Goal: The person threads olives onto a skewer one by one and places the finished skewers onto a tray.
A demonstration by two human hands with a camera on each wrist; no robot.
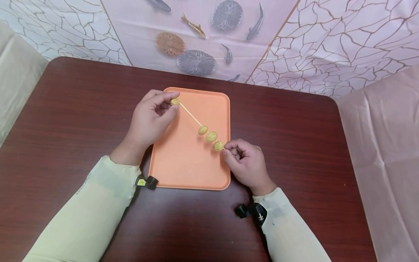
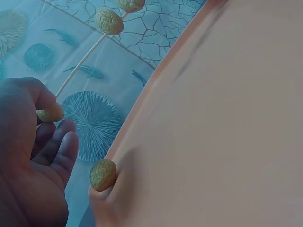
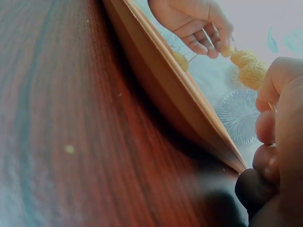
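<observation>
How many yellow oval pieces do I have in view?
5: three pieces on the stick near the right hand, one piece pinched by the left hand, another piece at the tray's edge. More may be hidden.

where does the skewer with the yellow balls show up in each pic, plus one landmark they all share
Head: the skewer of balls slants across the middle.
Left wrist: the skewer of balls rises from the left side to the top edge.
Right wrist: the skewer of balls sits at upper right, foreshortened.
Shared landmark: the left hand, at one end of it.
</observation>
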